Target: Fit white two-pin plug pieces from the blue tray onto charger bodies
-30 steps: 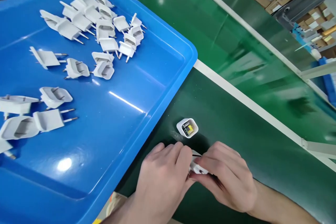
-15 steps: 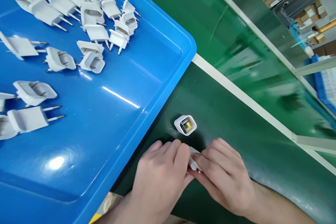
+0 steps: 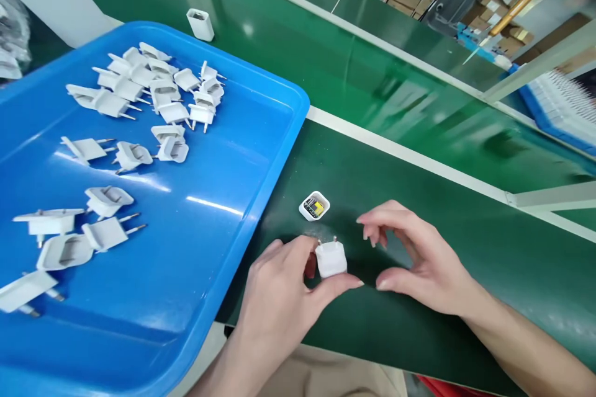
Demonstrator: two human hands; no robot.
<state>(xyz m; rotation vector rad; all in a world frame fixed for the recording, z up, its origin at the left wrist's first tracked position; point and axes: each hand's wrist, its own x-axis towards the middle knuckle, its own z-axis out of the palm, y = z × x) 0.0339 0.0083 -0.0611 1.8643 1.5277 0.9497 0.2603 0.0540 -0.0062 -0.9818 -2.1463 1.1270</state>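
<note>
In the head view, the left hand (image 3: 284,298) holds a small white charger plug (image 3: 331,258) between thumb and fingers, its grip clamped on the body. The plug's two metal pins point up and away from the person. It sits just above the dark green table (image 3: 419,211), near the table's front edge.

The right hand (image 3: 419,260) hovers just to the right of the plug and does not touch it. Its fingers are curled and its thumb is stretched toward the left hand, so the grip is apart and holds nothing.

Just beyond the plug, an open white charger housing (image 3: 314,206) lies on the table, with a yellow part and a circuit board showing inside it.

To the left, a large blue tray (image 3: 209,248) rests on the table. Many loose white plug caps (image 3: 153,93) with metal pins lie scattered in it, most in a heap toward its far side, with a few more (image 3: 88,229) nearer the left edge.

Beyond the tray's far corner, one white shell (image 3: 200,23) stands upright on a brighter green belt (image 3: 326,62). A white strip (image 3: 419,161) separates this belt from the darker table. Cardboard boxes (image 3: 465,6) stand in the background, blurred.
</note>
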